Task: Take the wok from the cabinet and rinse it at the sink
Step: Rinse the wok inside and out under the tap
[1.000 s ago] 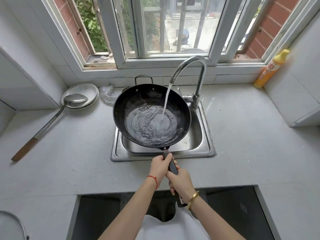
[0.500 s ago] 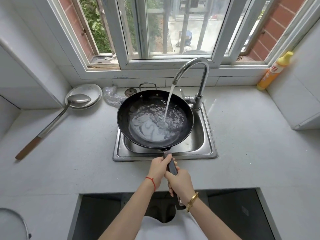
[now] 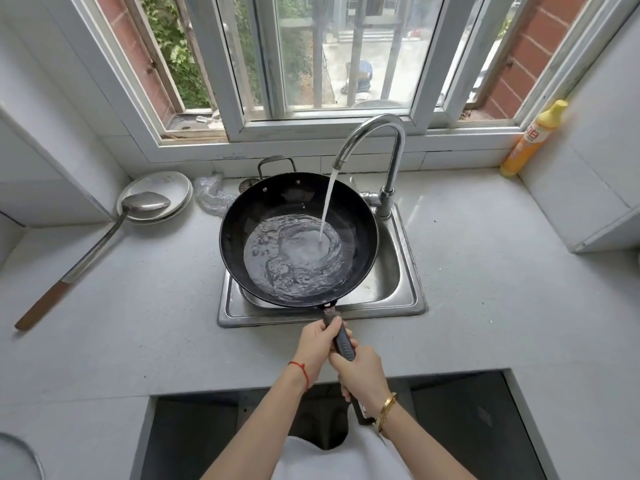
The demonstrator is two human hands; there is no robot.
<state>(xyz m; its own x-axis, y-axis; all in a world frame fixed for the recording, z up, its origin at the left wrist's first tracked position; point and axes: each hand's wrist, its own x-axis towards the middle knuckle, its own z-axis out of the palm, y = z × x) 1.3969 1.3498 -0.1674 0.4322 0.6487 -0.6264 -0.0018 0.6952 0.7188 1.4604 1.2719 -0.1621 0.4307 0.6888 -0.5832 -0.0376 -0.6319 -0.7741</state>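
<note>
**Both hands grip the wok handle over the sink**

Left hand and right hand both clench the dark handle, left nearer the pan. From them the black wok reaches out over the steel sink, swirling water in its bowl. Behind the sink, the faucet pours a stream into it. Left of the sink, a ladle lies on the tabletop.

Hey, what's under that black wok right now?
Under the round black wok sits the stainless steel sink; its rim and right side show. The basin floor and drain are covered by the wok, so whatever lies there cannot be seen.
</note>
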